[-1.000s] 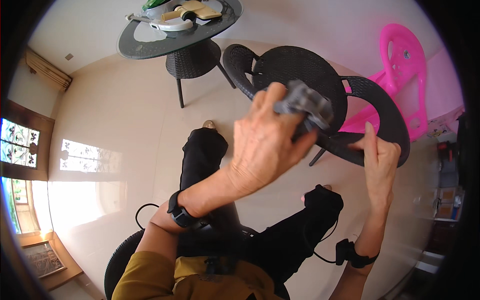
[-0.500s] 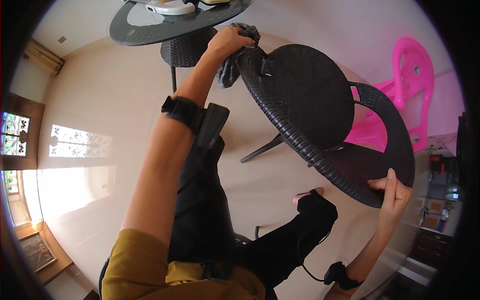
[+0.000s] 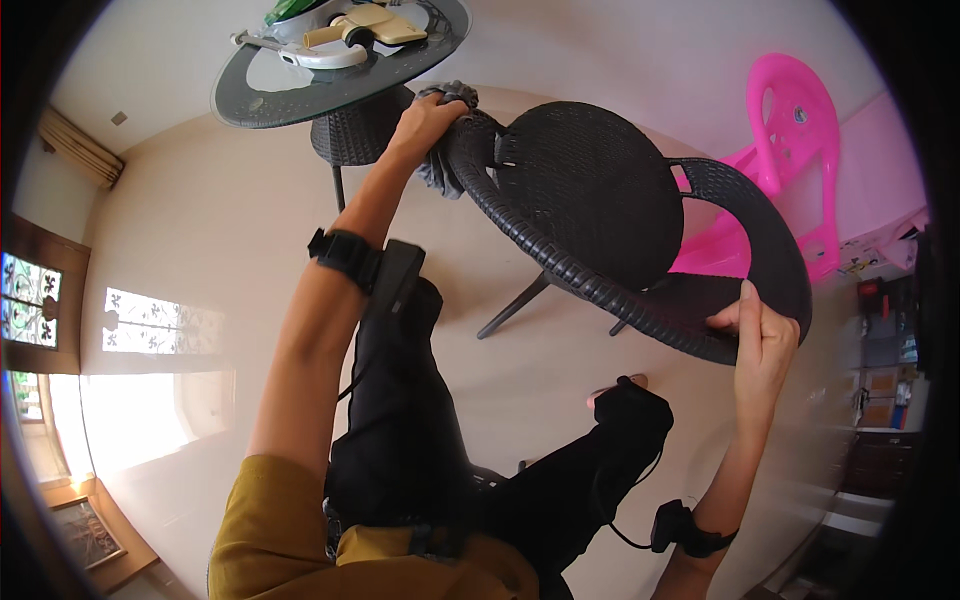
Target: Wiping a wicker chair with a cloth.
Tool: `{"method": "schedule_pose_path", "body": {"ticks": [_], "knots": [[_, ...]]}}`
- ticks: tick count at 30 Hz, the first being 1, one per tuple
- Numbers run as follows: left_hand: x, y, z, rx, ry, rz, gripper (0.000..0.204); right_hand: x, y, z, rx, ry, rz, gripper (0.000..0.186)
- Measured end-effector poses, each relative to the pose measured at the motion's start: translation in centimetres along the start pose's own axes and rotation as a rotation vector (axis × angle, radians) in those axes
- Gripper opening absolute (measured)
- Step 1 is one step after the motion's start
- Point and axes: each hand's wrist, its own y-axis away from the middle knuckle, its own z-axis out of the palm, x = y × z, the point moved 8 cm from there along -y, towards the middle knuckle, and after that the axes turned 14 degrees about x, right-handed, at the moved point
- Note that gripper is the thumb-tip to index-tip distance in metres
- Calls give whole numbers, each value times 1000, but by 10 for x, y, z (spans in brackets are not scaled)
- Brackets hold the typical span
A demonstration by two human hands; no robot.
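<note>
In front of me stands a black woven chair (image 3: 590,190) with a round seat and a curved, ribbed rim. My left hand (image 3: 430,125) is closed on a grey cloth (image 3: 437,172), pressing it against the far left end of the rim. Part of the cloth hangs down below my fingers. At the chair's right side, my right hand (image 3: 762,325) grips the rim, thumb raised along the inner face and fingers partly hidden.
A round glass-topped table (image 3: 240,95) on a woven base is at the far left, with a white clamp-like tool (image 3: 325,57) and a cream-coloured tool (image 3: 380,25) on it. Behind the chair is a pink plastic chair (image 3: 795,120). My legs extend over the glossy floor (image 3: 270,200).
The chair, table and pink chair appear shifted left in the view. More of the tabletop shows. My left hand stays with the cloth on the rim, and my right hand keeps its grip.
</note>
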Motion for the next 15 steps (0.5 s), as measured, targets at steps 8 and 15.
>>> {"method": "schedule_pose_path", "body": {"ticks": [8,15], "knots": [[81,194,19,252,828,-790,59,12,3,3,-6,42,15,49],[149,281,38,367,181,118,74,0,5,5,-33,80,19,53]]}}
